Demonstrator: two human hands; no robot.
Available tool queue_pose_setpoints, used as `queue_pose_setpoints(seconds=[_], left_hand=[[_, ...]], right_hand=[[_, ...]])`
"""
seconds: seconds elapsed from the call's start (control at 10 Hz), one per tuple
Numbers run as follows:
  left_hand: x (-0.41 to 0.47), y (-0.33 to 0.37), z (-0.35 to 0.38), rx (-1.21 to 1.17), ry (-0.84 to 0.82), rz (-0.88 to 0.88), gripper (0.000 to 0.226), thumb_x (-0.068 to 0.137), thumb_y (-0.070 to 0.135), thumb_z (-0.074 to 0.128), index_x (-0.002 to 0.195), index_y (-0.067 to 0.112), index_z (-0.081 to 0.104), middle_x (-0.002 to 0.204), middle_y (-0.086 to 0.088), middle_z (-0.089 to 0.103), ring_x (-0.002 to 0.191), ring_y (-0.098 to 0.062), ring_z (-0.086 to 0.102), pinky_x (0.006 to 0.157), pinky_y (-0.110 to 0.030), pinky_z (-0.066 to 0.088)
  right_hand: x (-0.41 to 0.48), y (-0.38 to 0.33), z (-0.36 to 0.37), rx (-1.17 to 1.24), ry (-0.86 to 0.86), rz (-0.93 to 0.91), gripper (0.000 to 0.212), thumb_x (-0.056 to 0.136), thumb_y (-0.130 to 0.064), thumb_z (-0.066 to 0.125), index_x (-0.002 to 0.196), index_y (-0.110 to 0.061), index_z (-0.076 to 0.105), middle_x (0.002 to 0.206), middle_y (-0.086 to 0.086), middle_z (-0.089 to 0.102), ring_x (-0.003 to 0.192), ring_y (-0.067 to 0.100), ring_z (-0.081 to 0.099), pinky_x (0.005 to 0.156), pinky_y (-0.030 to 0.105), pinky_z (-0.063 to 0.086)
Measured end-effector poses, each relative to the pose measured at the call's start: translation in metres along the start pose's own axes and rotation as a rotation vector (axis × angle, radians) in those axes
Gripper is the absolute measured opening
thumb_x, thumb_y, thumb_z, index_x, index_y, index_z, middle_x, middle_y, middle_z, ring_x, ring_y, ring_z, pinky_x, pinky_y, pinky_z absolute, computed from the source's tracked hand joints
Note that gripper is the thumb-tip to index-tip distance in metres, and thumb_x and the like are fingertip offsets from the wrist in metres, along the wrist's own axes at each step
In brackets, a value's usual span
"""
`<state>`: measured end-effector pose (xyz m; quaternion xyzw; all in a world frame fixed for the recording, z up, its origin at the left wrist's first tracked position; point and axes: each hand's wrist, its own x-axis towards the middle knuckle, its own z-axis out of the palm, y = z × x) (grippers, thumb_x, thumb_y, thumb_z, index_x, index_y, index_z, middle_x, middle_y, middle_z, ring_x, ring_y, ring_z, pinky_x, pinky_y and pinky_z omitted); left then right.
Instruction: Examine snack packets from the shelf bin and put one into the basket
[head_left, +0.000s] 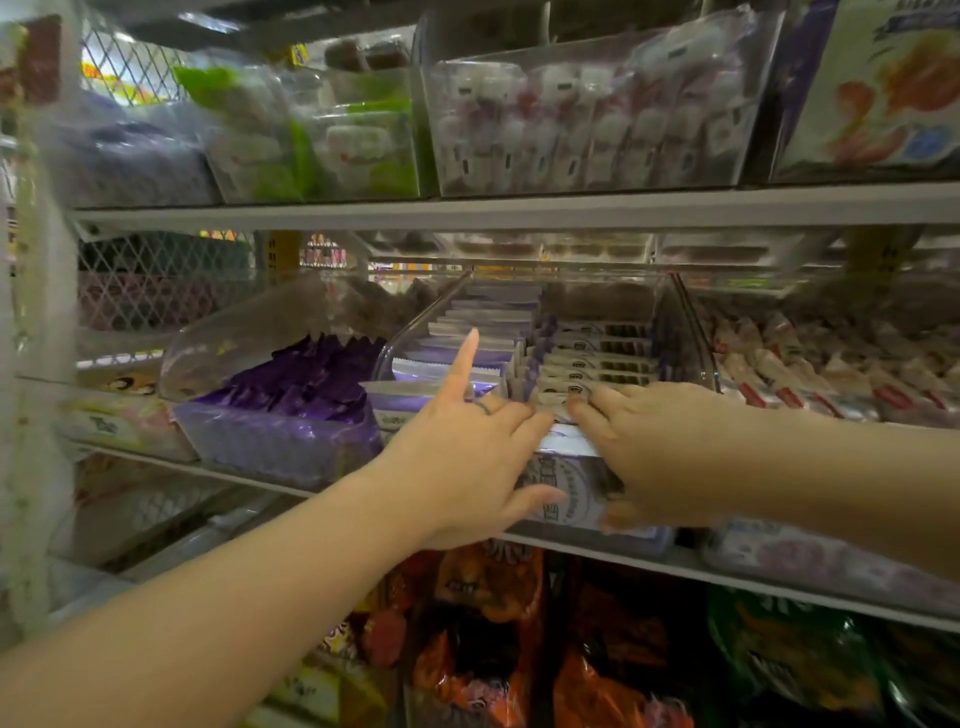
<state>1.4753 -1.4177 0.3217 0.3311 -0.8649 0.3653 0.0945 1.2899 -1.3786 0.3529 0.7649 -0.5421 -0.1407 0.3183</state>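
While both hands reach into clear plastic shelf bin, step in hand seems picking packet to examine. Left hand grasps front lavender-and-white flat snack packet by left edge, index finger raised; right hand pinches same packet by right edge. Bin holds two rows of upright packets, pale purple left, cream-labelled right. Next move likely: lift packet out, turn to read. Basket not in view. Neighbour bin holds dark purple wrappers.

Purple-white snack packets stand filed in clear shelf bin.
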Motion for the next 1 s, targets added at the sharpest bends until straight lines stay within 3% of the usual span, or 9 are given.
queue_pose_setpoints(seconds=[0.2, 0.3, 0.4, 0.5, 0.6, 0.7, 0.8, 0.9, 1.0], left_hand=[[-0.003, 0.002, -0.003, -0.062, 0.015, 0.041, 0.074, 0.093, 0.064, 0.014, 0.149, 0.018, 0.030, 0.152, 0.001, 0.041, 0.139, -0.016, 0.040, 0.105, -0.058, -0.028], [0.004, 0.007, -0.001, -0.091, -0.023, -0.009, 0.072, 0.097, 0.061, 0.021, 0.154, 0.018, 0.016, 0.160, -0.001, 0.024, 0.145, -0.016, 0.027, 0.103, -0.060, -0.030], [0.009, 0.012, 0.001, -0.070, -0.022, -0.069, 0.077, 0.096, 0.063, 0.021, 0.155, 0.017, 0.004, 0.163, -0.003, 0.014, 0.147, -0.020, 0.022, 0.105, -0.063, -0.027], [0.010, 0.013, 0.003, -0.109, 0.005, -0.097, 0.075, 0.095, 0.065, 0.024, 0.154, 0.020, 0.015, 0.155, 0.001, 0.035, 0.143, -0.020, 0.033, 0.104, -0.062, -0.028], [0.009, 0.015, 0.004, -0.137, 0.002, -0.104, 0.072, 0.095, 0.064, 0.026, 0.153, 0.022, 0.020, 0.152, 0.003, 0.039, 0.142, -0.019, 0.034, 0.103, -0.061, -0.030], [0.012, 0.013, 0.005, -0.143, -0.033, -0.114, 0.072, 0.094, 0.065, 0.027, 0.153, 0.023, 0.018, 0.156, 0.002, 0.034, 0.144, -0.020, 0.028, 0.104, -0.062, -0.030], [0.019, 0.011, -0.004, -0.160, -0.141, -0.125, 0.075, 0.093, 0.067, 0.030, 0.153, 0.023, 0.019, 0.157, 0.000, 0.031, 0.145, -0.022, 0.027, 0.103, -0.062, -0.028], [0.021, 0.009, -0.018, -0.283, -0.225, -0.155, 0.069, 0.092, 0.065, 0.037, 0.149, 0.025, 0.032, 0.150, 0.003, 0.043, 0.141, -0.021, 0.035, 0.106, -0.061, -0.024], [0.001, -0.001, -0.030, -0.482, -0.077, -0.199, 0.051, 0.095, 0.056, 0.043, 0.141, 0.033, 0.045, 0.139, 0.012, 0.054, 0.133, -0.012, 0.044, 0.117, -0.052, -0.011]], right_hand=[[-0.004, -0.003, -0.004, 0.050, -0.124, 0.056, 0.076, 0.089, -0.045, 0.055, 0.148, -0.008, 0.023, 0.142, 0.009, 0.045, 0.121, 0.025, 0.053, 0.099, 0.039, 0.048], [0.004, -0.003, -0.013, 0.036, -0.191, 0.026, 0.061, 0.091, -0.041, 0.057, 0.140, -0.010, 0.041, 0.127, 0.006, 0.056, 0.107, 0.023, 0.059, 0.092, 0.035, 0.052], [0.001, -0.003, -0.011, 0.002, -0.158, 0.022, 0.062, 0.092, -0.042, 0.056, 0.142, -0.012, 0.037, 0.129, 0.005, 0.054, 0.108, 0.023, 0.058, 0.090, 0.034, 0.051], [-0.008, 0.003, -0.006, -0.031, -0.085, 0.022, 0.058, 0.091, -0.039, 0.057, 0.141, -0.020, 0.035, 0.123, 0.000, 0.057, 0.098, 0.020, 0.059, 0.075, 0.031, 0.051], [-0.011, 0.003, 0.002, -0.069, -0.060, 0.052, 0.067, 0.091, -0.029, 0.055, 0.148, -0.018, 0.022, 0.133, 0.000, 0.051, 0.082, 0.015, 0.049, 0.052, 0.024, 0.034], [-0.011, -0.002, 0.010, -0.098, 0.005, 0.035, 0.072, 0.094, -0.032, 0.050, 0.151, -0.012, 0.011, 0.148, 0.006, 0.039, 0.104, 0.021, 0.057, 0.066, 0.028, 0.041], [-0.008, 0.000, 0.000, -0.073, -0.023, 0.018, 0.064, 0.093, -0.041, 0.051, 0.146, -0.013, 0.029, 0.137, 0.006, 0.052, 0.109, 0.024, 0.059, 0.094, 0.038, 0.048], [-0.009, -0.001, -0.020, -0.035, -0.135, 0.032, 0.050, 0.087, -0.054, 0.057, 0.123, -0.020, 0.053, 0.105, -0.001, 0.065, 0.091, 0.021, 0.062, 0.089, 0.039, 0.052], [-0.029, 0.011, -0.039, 0.198, -0.061, 0.032, 0.039, 0.085, -0.056, 0.060, 0.111, -0.026, 0.058, 0.107, -0.004, 0.066, 0.086, 0.015, 0.059, 0.080, 0.031, 0.053]])
